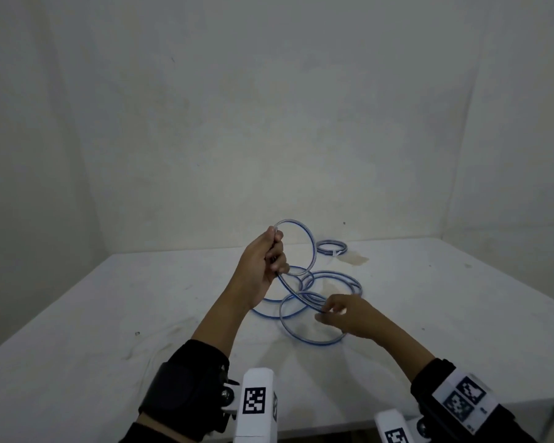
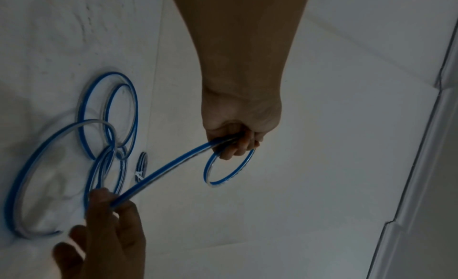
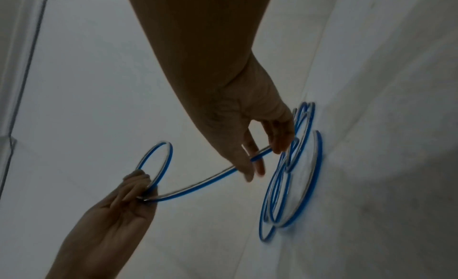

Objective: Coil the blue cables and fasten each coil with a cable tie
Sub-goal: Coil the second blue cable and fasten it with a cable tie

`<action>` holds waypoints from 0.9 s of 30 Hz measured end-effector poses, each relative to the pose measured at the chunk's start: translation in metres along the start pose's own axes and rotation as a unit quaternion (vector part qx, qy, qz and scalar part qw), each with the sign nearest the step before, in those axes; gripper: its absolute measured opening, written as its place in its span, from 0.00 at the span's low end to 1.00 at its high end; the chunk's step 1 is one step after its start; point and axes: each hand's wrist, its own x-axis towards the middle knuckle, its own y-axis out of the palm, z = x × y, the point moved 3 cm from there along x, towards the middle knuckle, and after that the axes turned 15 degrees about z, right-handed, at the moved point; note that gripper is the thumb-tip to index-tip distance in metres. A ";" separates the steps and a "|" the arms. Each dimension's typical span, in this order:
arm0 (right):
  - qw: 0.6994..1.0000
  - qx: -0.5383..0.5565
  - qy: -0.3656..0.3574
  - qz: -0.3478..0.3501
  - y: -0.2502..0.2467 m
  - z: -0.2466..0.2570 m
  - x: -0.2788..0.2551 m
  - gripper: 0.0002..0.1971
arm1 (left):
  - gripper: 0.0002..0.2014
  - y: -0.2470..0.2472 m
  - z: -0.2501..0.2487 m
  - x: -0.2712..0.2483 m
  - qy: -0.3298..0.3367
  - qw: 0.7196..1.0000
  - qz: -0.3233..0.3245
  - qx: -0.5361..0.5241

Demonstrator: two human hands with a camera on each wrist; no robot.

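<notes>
My left hand (image 1: 277,254) is raised above the white table (image 1: 109,314) and grips one upright loop of the blue cable (image 1: 313,251) in curled fingers. From it the cable runs down to my right hand (image 1: 325,311), which pinches it just above the table. The rest lies in loose overlapping loops (image 1: 333,273) under and behind that hand. The left wrist view shows the left hand (image 2: 235,140) closed on the small loop and the taut stretch (image 2: 163,173) leading to the right hand (image 2: 109,208). The right wrist view has the right hand (image 3: 262,152) pinching the cable beside the loose loops (image 3: 319,160).
A finished blue coil (image 1: 331,247) with a white cable tie lies at the back of the table, beside a brownish stain (image 1: 352,259). White walls close the table in behind and on both sides. The table's near edge runs under my forearms.
</notes>
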 end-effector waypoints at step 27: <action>0.901 0.284 -0.187 -0.269 -0.065 0.039 -0.010 0.22 | 0.16 -0.012 -0.007 -0.014 -0.116 0.992 0.029 0.041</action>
